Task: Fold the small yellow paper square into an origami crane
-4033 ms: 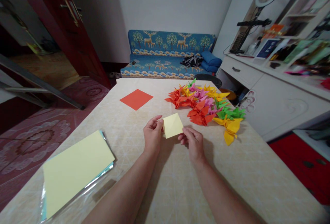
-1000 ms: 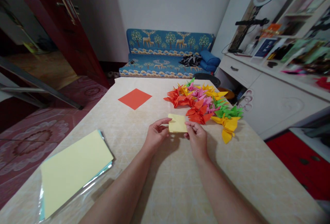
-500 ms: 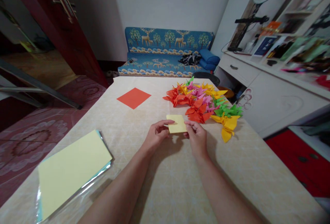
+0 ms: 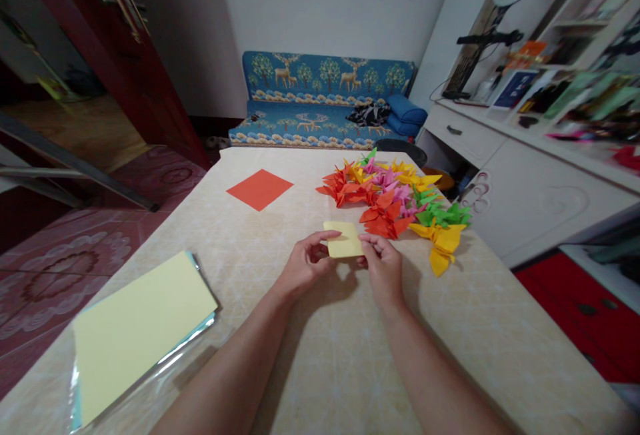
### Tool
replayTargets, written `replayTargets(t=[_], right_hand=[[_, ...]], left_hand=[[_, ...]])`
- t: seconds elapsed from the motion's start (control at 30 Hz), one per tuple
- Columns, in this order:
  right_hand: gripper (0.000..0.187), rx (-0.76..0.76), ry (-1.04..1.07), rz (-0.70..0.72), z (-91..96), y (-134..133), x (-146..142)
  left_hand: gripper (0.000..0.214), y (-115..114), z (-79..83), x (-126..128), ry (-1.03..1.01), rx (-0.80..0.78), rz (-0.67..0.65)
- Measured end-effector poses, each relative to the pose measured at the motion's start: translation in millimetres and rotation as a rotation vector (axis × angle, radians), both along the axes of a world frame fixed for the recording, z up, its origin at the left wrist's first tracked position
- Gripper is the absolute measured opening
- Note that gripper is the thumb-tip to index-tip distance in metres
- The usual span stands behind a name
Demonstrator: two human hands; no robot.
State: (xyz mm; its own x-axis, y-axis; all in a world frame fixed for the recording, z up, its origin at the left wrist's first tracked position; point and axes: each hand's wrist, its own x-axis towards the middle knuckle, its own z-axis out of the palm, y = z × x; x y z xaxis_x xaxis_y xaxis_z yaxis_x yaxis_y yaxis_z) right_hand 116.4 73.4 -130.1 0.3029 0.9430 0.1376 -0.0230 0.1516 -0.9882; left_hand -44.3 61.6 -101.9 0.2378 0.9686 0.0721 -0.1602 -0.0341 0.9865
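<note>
A small folded yellow paper (image 4: 346,243) is pinched at its sides by the left hand (image 4: 305,263) and the right hand (image 4: 385,267) above the surface (image 4: 340,355), near colourful paper birds (image 4: 394,196).

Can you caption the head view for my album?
Left hand and right hand hold folded yellow paper near colourful paper figures.

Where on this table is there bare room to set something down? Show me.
Widest: the tabletop right of the right forearm, nearer than the folded figures. Also bare: between the red sheet and those figures, and between that sheet and the paper pack. Crowded: far right, figures; near left, pack; centre, left hand, right hand, yellow paper.
</note>
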Motion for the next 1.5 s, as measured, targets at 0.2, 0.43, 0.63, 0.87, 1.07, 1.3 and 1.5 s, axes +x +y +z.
replayTargets(t=[0.2,0.43,0.63,0.87,1.07,1.3,1.5], right_hand=[[0.019,-0.016,-0.009,0.0,0.4,-1.1,0.0],[0.019,-0.051,0.049,0.04,5.1,-4.3,-3.8],[0.02,-0.048,0.044,0.109,8.4,-7.4,-5.7],[0.033,0.132,-0.249,0.223,5.4,-9.3,-5.9],[0.027,0.192,-0.34,0.211,0.5,-8.1,-6.8],[0.028,0.226,-0.381,0.166,2.4,-7.5,-4.6],[0.018,0.217,-0.36,0.169,1.8,-10.0,-3.4]], left_hand=[[0.045,0.5,-0.8,1.7,-0.014,-0.009,0.024],[0.04,3.3,-5.2,2.7,-0.052,-0.022,0.099],[0.025,9.6,-13.8,2.2,0.005,0.032,0.219],[0.031,13.1,-23.8,-3.0,0.179,0.119,0.45],[0.023,9.5,-18.7,3.5,0.117,0.056,0.391],[0.018,8.5,-18.0,5.5,-0.005,-0.039,0.284],[0.018,8.4,-20.0,3.2,0.171,0.061,0.261]])
